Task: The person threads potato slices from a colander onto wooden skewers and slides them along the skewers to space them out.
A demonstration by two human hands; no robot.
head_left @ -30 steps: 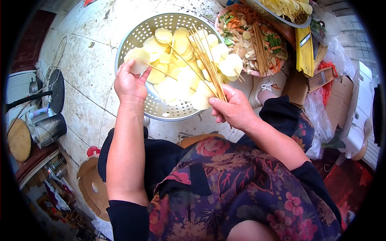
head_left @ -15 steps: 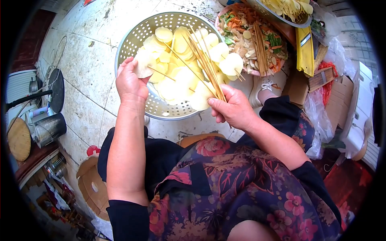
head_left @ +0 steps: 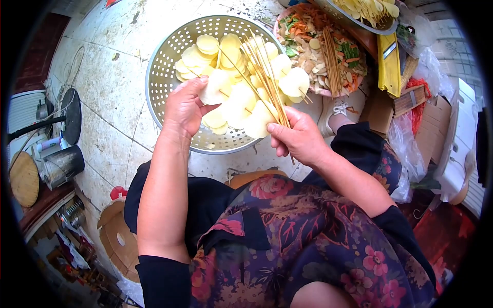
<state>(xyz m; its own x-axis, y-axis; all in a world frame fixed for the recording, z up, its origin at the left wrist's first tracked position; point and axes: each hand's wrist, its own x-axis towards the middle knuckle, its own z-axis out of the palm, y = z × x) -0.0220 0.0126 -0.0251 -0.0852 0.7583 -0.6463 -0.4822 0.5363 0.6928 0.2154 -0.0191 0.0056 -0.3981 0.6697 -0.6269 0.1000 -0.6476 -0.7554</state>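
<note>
My left hand (head_left: 185, 105) pinches a pale round potato slice (head_left: 216, 85) above the colander, with a thin skewer showing at the slice. In my right hand (head_left: 300, 134) is a fanned bundle of bamboo skewers (head_left: 269, 84), gripped between thumb and fingers near the lower ends. More pale slices (head_left: 260, 120) lie close to that hand, some of them on skewers. Beneath both hands stands a metal colander (head_left: 167, 64) with round holes, holding many loose slices (head_left: 230, 49).
At upper right, a pink-rimmed basin of cut vegetables (head_left: 303, 38) has more skewers (head_left: 330, 64) lying across it. Another metal colander (head_left: 359, 20) with skewered slices is beyond it. A yellow object (head_left: 389, 66), cardboard (head_left: 379, 110) and plastic bags stand at right; a metal pot (head_left: 62, 165) is at left.
My left hand has moved right with its potato slice, closer to the skewer bundle. My right hand has barely moved and still grips the skewers.
</note>
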